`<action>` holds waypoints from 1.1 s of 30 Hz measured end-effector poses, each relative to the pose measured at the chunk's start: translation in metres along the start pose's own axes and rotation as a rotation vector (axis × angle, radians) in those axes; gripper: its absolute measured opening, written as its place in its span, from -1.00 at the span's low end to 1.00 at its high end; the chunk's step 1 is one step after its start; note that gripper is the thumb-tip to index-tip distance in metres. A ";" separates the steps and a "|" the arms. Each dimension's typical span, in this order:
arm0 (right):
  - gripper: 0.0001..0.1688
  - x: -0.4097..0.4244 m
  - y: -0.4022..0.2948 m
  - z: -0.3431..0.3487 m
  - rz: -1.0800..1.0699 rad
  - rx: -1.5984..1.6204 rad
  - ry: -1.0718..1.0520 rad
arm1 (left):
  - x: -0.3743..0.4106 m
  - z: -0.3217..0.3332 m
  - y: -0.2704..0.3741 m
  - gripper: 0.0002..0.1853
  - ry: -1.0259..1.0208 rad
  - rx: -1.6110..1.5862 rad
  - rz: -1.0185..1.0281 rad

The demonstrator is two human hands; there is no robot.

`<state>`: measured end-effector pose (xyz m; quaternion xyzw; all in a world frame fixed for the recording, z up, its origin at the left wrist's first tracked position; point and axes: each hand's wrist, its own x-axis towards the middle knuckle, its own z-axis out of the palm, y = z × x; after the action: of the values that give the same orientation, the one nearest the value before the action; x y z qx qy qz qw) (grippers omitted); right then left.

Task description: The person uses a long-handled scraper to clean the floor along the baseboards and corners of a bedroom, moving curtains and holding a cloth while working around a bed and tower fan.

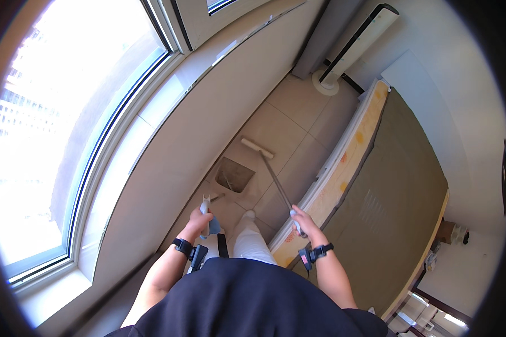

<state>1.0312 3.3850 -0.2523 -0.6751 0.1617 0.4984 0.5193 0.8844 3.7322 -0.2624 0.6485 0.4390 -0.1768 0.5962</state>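
My right hand (pixel 303 221) grips the pale end of a broom's grey pole (pixel 277 181). The broom's white head (pixel 257 147) rests on the tiled floor near the wall. In my left hand (pixel 199 221) is a white and light-blue handle (pixel 205 206) with a forked tip. A short length of grey rod (pixel 217 197) shows just beyond it. Between the broom head and my left hand lies a square grey pan (pixel 235 175), apparently a dustpan, close to the wall. How the rod joins the pan cannot be made out.
A bed or mattress (pixel 375 181) with a brown top and patterned side runs along the right. A window (pixel 88 105) with a ledge (pixel 164 101) lines the left. At the far end stands a white tower appliance (pixel 354 50) on a round base.
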 end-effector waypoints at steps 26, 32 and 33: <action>-0.32 -0.047 0.076 -0.031 0.093 0.353 0.169 | -0.023 -0.013 -0.022 -0.77 -0.273 0.315 0.104; -0.32 -0.045 0.111 -0.007 0.137 0.309 0.165 | -0.023 0.003 -0.031 -0.77 -0.283 0.326 0.140; -0.32 -0.052 0.120 -0.002 0.152 0.287 0.126 | -0.025 0.006 -0.030 -0.77 -0.283 0.335 0.156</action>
<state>0.9208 3.3192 -0.2735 -0.6097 0.3140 0.4647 0.5600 0.8494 3.7144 -0.2636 0.7391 0.2640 -0.2900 0.5477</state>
